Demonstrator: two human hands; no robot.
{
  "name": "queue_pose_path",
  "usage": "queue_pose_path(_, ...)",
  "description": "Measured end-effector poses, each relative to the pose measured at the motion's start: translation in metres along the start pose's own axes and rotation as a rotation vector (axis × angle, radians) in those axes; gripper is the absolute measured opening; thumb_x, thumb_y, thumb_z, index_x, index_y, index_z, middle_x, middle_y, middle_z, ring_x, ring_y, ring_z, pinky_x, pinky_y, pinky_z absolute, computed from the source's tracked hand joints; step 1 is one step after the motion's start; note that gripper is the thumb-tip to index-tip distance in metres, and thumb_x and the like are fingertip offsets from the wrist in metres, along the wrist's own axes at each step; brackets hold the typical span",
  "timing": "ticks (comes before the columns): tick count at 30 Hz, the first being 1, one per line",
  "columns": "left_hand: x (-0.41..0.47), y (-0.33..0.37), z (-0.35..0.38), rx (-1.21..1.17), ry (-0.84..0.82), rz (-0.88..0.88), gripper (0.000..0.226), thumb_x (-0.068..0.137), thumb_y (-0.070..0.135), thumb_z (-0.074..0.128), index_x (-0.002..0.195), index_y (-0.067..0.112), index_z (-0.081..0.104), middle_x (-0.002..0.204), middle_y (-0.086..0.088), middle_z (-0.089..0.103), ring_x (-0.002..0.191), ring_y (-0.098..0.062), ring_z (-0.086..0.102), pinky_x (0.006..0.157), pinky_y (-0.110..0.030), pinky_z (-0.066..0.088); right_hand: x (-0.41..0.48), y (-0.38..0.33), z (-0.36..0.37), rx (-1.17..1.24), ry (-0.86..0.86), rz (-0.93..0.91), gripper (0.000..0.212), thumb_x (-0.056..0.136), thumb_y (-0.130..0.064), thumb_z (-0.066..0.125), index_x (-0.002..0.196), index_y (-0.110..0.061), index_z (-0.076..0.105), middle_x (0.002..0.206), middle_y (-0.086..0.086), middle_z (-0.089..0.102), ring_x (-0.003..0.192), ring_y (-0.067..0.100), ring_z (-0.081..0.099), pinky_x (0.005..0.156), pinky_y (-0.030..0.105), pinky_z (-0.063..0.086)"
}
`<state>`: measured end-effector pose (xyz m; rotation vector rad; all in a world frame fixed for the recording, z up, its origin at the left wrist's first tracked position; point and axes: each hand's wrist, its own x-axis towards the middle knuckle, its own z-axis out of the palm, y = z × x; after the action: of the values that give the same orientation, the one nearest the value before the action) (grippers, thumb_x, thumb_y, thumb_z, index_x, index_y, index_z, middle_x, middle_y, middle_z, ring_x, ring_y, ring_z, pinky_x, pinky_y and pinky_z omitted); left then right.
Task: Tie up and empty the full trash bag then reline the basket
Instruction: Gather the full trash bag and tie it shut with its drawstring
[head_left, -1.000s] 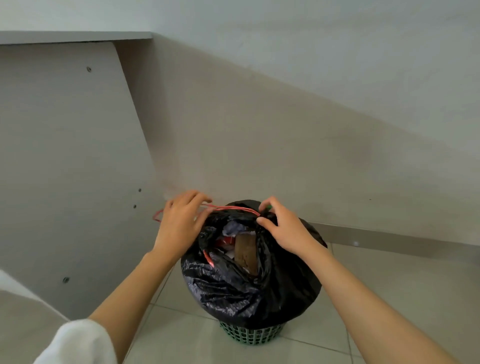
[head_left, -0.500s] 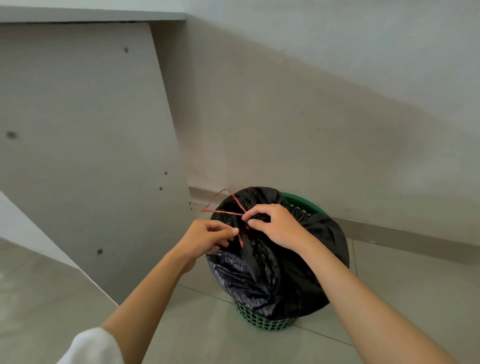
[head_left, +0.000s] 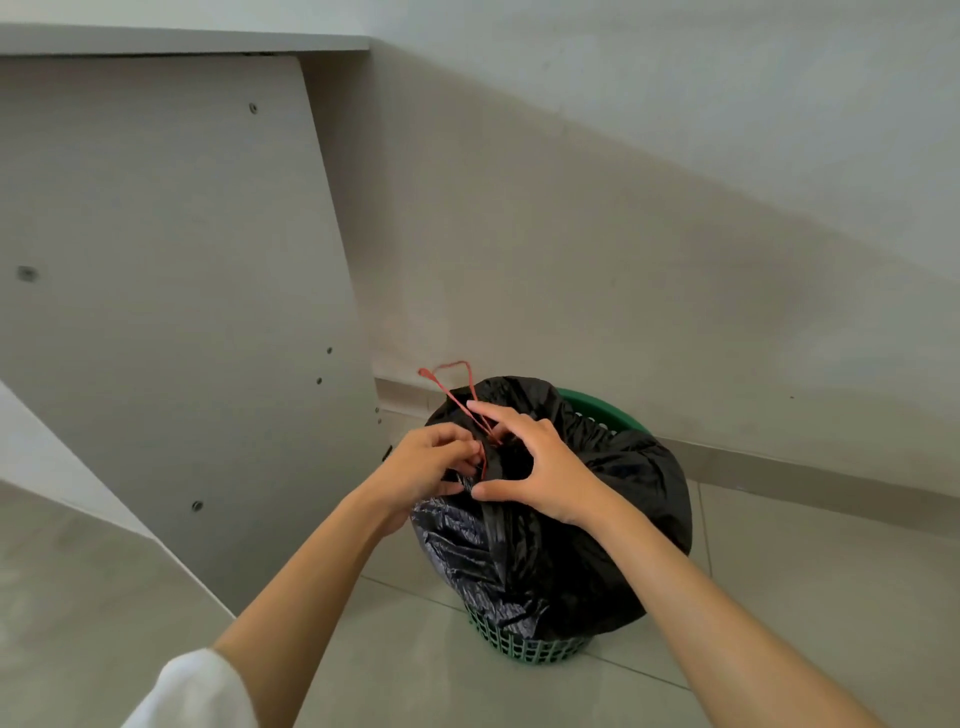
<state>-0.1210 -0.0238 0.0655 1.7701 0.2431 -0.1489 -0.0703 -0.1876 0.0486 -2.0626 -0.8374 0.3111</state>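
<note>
A full black trash bag (head_left: 561, 551) sits in a green mesh basket (head_left: 524, 647) on the tiled floor. The bag's mouth is gathered shut at the top. A red drawstring (head_left: 451, 387) loops up and away from the gathered neck. My left hand (head_left: 423, 467) pinches the drawstring at the neck from the left. My right hand (head_left: 540, 465) holds the gathered neck from the right, fingers spread over it, with the string running under its fingertips. The bag's contents are hidden.
A grey panel of a desk or cabinet (head_left: 171, 312) stands close on the left. The wall (head_left: 623, 260) with its skirting is right behind the basket. Tiled floor (head_left: 805, 571) stretches to the right and toward me.
The bag's open mouth has been drawn shut. My hands came together at the neck, and the red loop now sticks up behind them. The view has shifted.
</note>
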Motion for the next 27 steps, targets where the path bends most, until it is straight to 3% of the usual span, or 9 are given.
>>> queue_pose_path(2,0.000,0.002,-0.005,0.029,-0.022,0.003,0.011,0.094,0.020,0.054,0.086,0.014,0.060,0.081,0.004,0.062,0.078,-0.008,0.058,0.062,-0.020,0.046,0.004,0.001,0.004,-0.054,0.027,0.000,0.064,0.074,-0.041,0.075,0.129,-0.050,0.043,0.113,-0.008,0.053,0.108,0.014,0.036,0.098,0.033,0.035)
queue_pose_path(5,0.001,0.000,-0.013,0.124,-0.027,-0.005,0.012,0.092,0.020,0.058,0.082,0.016,0.063,0.075,0.005,0.062,0.073,-0.007,0.055,0.062,-0.020,0.042,0.009,0.003,0.005,-0.188,0.067,0.045,0.041,0.076,-0.039,0.072,0.114,-0.031,0.059,0.104,-0.007,0.057,0.105,0.012,0.038,0.094,0.036,0.039)
queue_pose_path(10,0.001,-0.007,-0.016,0.194,-0.109,-0.116,0.015,0.095,0.019,0.053,0.082,0.014,0.060,0.073,0.001,0.056,0.068,-0.007,0.051,0.058,-0.017,0.042,0.013,0.008,0.004,-0.471,0.051,0.063,0.024,0.082,-0.040,0.066,0.097,-0.021,0.063,0.098,-0.007,0.053,0.104,0.013,0.043,0.082,0.032,0.041)
queue_pose_path(12,0.004,-0.007,-0.015,0.154,-0.097,-0.124,0.014,0.096,0.019,0.051,0.084,0.014,0.057,0.075,0.001,0.055,0.069,-0.008,0.052,0.058,-0.018,0.043,0.012,0.009,0.003,-0.433,0.077,0.057,0.024,0.082,-0.038,0.067,0.100,-0.024,0.060,0.100,-0.008,0.053,0.105,0.015,0.045,0.082,0.033,0.042)
queue_pose_path(16,0.007,-0.004,-0.011,0.043,-0.064,-0.040,0.015,0.097,0.022,0.050,0.085,0.015,0.058,0.083,0.003,0.058,0.078,-0.009,0.053,0.065,-0.022,0.043,0.011,0.008,0.003,-0.248,0.032,0.015,0.054,0.080,-0.042,0.069,0.129,-0.045,0.046,0.096,-0.012,0.047,0.098,0.013,0.038,0.086,0.030,0.037)
queue_pose_path(20,0.007,-0.001,-0.009,-0.025,-0.092,-0.031,0.017,0.096,0.020,0.051,0.083,0.013,0.060,0.082,0.003,0.058,0.073,-0.008,0.050,0.060,-0.020,0.041,0.016,0.009,0.003,-0.151,0.116,0.032,0.029,0.080,-0.040,0.069,0.106,-0.026,0.067,0.090,-0.005,0.050,0.093,0.013,0.038,0.085,0.032,0.037)
queue_pose_path(22,0.007,-0.002,-0.010,-0.069,-0.122,-0.060,0.017,0.096,0.019,0.052,0.082,0.013,0.060,0.081,0.003,0.058,0.070,-0.007,0.050,0.058,-0.019,0.041,0.018,0.011,0.004,-0.202,0.133,0.033,0.028,0.081,-0.041,0.068,0.098,-0.018,0.068,0.093,0.000,0.053,0.093,0.014,0.039,0.084,0.033,0.037)
queue_pose_path(27,0.008,-0.005,-0.012,-0.387,-0.107,-0.084,0.015,0.095,0.014,0.050,0.093,0.008,0.064,0.085,0.000,0.065,0.068,-0.007,0.057,0.051,-0.017,0.045,0.024,0.009,0.005,-0.498,0.089,0.003,0.034,0.088,-0.043,0.058,0.112,-0.019,0.061,0.104,-0.003,0.050,0.100,0.016,0.038,0.084,0.033,0.033)
